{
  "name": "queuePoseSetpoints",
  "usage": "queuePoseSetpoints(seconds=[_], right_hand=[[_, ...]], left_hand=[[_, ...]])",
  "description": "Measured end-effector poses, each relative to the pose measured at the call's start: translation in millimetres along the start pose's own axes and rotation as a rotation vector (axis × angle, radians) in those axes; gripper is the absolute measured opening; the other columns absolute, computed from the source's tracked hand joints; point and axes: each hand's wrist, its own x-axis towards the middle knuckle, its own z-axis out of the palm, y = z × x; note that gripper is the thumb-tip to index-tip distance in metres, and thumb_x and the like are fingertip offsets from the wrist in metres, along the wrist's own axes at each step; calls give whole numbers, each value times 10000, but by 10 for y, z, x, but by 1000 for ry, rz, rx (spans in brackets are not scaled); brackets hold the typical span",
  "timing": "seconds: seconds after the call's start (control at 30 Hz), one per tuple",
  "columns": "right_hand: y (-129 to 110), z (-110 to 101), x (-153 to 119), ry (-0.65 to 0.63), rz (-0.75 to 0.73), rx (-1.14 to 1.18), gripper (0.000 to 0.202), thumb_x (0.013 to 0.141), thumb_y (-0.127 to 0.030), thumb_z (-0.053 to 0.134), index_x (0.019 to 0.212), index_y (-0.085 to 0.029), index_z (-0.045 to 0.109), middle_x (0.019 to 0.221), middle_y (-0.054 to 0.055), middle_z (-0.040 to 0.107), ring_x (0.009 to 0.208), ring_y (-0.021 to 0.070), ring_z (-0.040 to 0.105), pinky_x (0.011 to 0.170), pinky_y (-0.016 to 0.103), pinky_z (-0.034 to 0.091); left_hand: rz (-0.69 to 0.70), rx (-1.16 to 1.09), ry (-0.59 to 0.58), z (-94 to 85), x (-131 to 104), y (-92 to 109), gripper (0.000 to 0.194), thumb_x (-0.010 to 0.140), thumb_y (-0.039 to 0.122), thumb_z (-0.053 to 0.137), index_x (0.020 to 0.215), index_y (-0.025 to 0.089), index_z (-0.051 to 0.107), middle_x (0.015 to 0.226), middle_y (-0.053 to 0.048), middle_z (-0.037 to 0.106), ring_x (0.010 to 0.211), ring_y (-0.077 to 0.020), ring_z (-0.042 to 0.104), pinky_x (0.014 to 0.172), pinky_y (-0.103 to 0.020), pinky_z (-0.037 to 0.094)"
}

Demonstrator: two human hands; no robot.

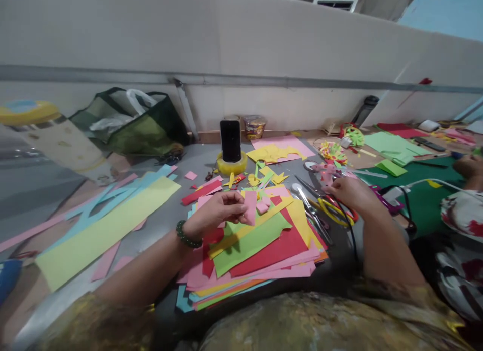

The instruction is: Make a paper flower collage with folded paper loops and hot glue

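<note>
From my remote seat I have my left hand [218, 210] pinched, thumb against fingers; behind that grip, left wrist [193, 227] and left forearm [145, 270] slant back and outward. Well to its right, my right hand [350, 192] is extended, fingers bent, right forearm [388, 245] behind.

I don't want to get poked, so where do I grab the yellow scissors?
The best grip is probably the yellow loop, coming from the wearer's side: the scissors lie with their loops toward the wearer and blades pointing away. Mind the right hand close by.
</note>
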Motion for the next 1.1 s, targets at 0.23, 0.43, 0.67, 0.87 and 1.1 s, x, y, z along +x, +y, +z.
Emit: queuePoseSetpoints(seconds=[0.23,0.43,0.67,0.87,1.1], right_hand=[[-904,228,-640,185,-1017,504,253,969,-259,513,1131,-263,707,966,71,773,792,179,712,673,265,526],[-1195,401,-533,106,-1173,796,280,1014,-334,495,900,-236,731,898,89,747,834,171,692,745,282,547],[-1242,452,-529,-223,-602,1180,400,813,-587,696,725,-197,677,634,3,592,531,112,458,498,262,382],[-1301,469,-498,-376,-407,1314,490,614,-636,817,639,-190,615,596,-29,536,565,101,405,543,266,348],[-1316,457,-506,-426,-363,1348,486,592,-620,825,618,-191,600,571,-51,490,560,92,362,540,263,311]], left_hand=[[-30,-92,-6,85,19,-73,460,554,411,910,694,173,542,586,25,656,559,-104,671,541,-169,453],[-11,-100,28,88,6,-115,480,547,467,908,663,176,544,542,41,620,510,-88,625,516,-168,452],[143,103,121,136,16,-148,354,655,483,804,678,162,655,584,15,622,530,-113,634,529,-200,492],[176,212,87,188,-9,-171,273,667,423,730,706,158,674,636,0,645,512,-124,648,518,-214,528],[197,339,111,200,-35,-146,210,714,380,669,695,171,653,605,3,632,527,-134,655,522,-204,497]])
